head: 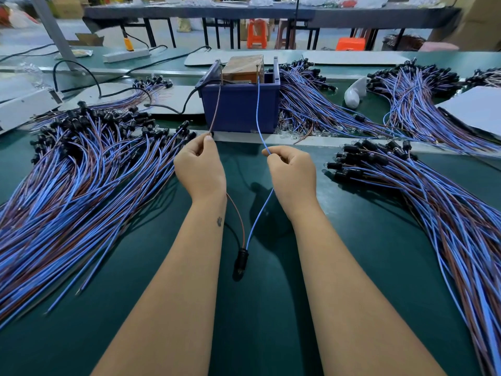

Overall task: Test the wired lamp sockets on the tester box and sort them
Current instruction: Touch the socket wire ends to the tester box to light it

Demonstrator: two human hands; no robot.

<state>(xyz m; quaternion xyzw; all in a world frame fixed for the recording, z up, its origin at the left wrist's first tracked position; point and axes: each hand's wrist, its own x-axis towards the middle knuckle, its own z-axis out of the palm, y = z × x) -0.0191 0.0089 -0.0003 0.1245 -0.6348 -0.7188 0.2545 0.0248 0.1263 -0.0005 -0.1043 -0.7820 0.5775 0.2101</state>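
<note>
A single black lamp socket (240,263) hangs low between the person's forearms, near the viewer and just above the green bench mat (257,321), with its two leads rising away from it in a V. The brown wire (215,109) runs up past the left wrist, through the left hand (200,166), and on to a contact post on the left side of the tester box (240,104); the left thumb and forefinger pinch it. The blue wire (259,109) climbs past the right wrist into the right hand (292,169), which pinches it between thumb and curled fingers, and it carries on to a post on the right side of the box. The tester is a blue plastic bin standing at the far edge of the mat, straight ahead of the hands, with a brown taped block inside it and a black cable (173,109) trailing off to its left. To the left lies a broad heap of wired sockets (81,172), blue and brown leads fanned toward the viewer. A second heap (433,213) lies on the right, its sockets pointing toward the hands. More bundles (325,109) lie behind and to the right of the box. Far off stand a white power strip (127,55) and orange stools (256,33).
</note>
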